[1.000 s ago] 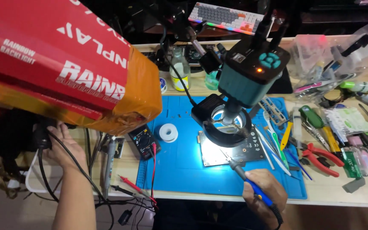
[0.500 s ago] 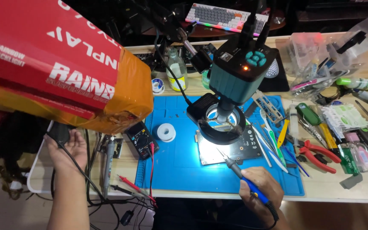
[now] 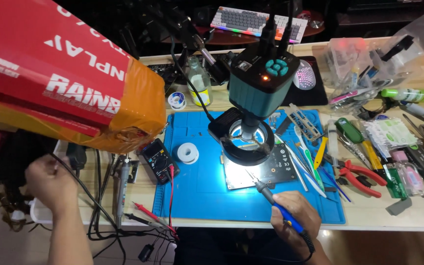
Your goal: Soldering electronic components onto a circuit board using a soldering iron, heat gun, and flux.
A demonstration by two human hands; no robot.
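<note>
Counter (image 3: 398, 216) runs wide ahead of both your hands, pale wood, crowded. Red and orange box (image 3: 65, 83) looms above and ahead of your left hand (image 3: 50, 182), hiding much of that side. Blue work mat (image 3: 197, 191) lies ahead of your right hand (image 3: 293, 216), which rests at its near edge. Teal microscope camera (image 3: 263, 81) with its lit ring light (image 3: 248, 140) stands farther ahead of that hand, over the circuit board (image 3: 261, 169). Black multimeter (image 3: 157, 159) sits between your two hands, off the mat's left edge, red probe leads trailing toward you. Small solder spool (image 3: 188, 152) is on the mat just beyond it. Red-handled pliers (image 3: 361, 176) and a scatter of tweezers lie to the right of your right hand. Your right hand is closed around the soldering iron (image 3: 278, 208) by its blue grip, tip slanting up toward the board's near edge; contact cannot be told. Likely light, stiff, hot at the metal end, so keep your hold on the blue sleeve, cord trailing behind the wrist. Your left hand is curled shut near black cables (image 3: 92, 196); whether it grips one cannot be told.
</note>
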